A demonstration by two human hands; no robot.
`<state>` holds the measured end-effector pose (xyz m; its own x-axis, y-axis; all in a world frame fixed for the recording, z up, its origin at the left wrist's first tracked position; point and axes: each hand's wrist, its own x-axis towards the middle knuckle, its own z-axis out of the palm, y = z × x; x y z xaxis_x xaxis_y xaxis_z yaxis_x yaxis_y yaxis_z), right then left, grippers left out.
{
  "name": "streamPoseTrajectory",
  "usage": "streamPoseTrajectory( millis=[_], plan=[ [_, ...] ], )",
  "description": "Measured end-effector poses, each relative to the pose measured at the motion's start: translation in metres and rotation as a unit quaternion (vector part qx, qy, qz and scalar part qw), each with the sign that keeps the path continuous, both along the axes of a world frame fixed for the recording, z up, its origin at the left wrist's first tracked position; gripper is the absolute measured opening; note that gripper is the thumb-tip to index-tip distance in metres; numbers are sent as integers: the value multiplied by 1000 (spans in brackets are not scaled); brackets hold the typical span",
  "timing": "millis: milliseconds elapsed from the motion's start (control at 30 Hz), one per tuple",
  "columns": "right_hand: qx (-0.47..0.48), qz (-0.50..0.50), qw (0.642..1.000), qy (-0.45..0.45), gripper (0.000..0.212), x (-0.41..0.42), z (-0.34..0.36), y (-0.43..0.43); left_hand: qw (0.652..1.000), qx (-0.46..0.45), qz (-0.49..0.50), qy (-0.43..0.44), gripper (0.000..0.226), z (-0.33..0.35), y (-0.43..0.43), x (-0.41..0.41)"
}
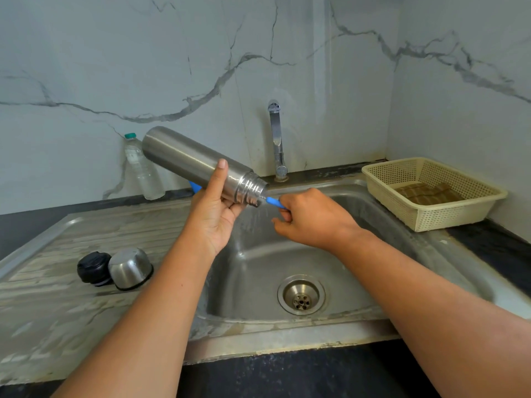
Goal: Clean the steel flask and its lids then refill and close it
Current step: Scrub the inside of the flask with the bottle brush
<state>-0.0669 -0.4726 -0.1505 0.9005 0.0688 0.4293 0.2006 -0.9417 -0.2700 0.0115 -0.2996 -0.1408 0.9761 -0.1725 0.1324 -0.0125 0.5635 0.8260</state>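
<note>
This is a home kitchen: a stainless steel sink (258,282) with a ribbed drainboard (86,242) sits in a dark surface (287,374), a chrome tap (276,139) rises behind it, marble-patterned tiles (115,53) cover the walls, and a cream plastic basket (431,219) stands in the corner.

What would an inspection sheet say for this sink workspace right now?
Surface: stained steel sink with drainboard.
Job's things: steel flask tilted mouth-down over the basin; black inner lid and steel cup lid on the drainboard.
Clutter: plastic water bottle, cream basket holding a brown cloth.
Grippers: left hand grips the flask; right hand holds a blue brush handle at its mouth.
Cables: nothing seen.
Surroundings: tap, marble-patterned wall.
</note>
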Motion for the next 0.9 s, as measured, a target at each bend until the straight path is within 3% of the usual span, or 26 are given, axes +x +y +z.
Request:
streamPoseTrajectory(
  millis=[133,300,433,633,767,900],
  plan=[
    [-25,-11,1000,5,29,-2,1,-9,998,-58,36,12,70,8,17,7],
    [-36,5,999,19,28,2,2,13,998,48,27,6,63,1,5,0],
    [-50,-15,998,25,30,-2,5,-6,999,-8,52,9,63,9,20,9],
    [-50,-11,998,32,29,2,4,11,997,64,32,10,53,2,3,0],
    [-61,-26,997,35,31,-1,4,-5,997,0,80,16,51,13,22,7],
    [-68,-13,997,39,31,3,1,15,996,66,60,15,48,1,9,0]
  ],
)
